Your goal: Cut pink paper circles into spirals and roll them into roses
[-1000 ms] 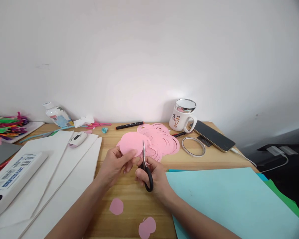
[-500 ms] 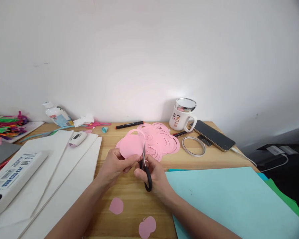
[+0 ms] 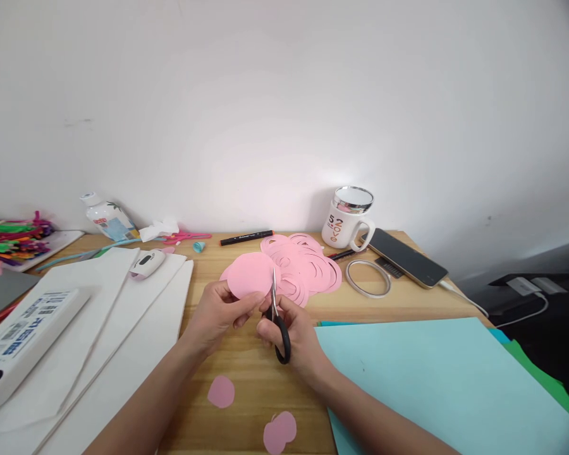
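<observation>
Left hand [image 3: 218,314] pinches pink paper disc [image 3: 248,275] above tabletop [image 3: 246,373]; right hand [image 3: 296,335] grips black scissors [image 3: 278,322], blades at disc's edge.

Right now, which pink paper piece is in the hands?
The large pink disc pinched by the left hand, the right hand's scissors at its edge. The pink offcut pile and two small cutouts lie loose on the table.
</observation>
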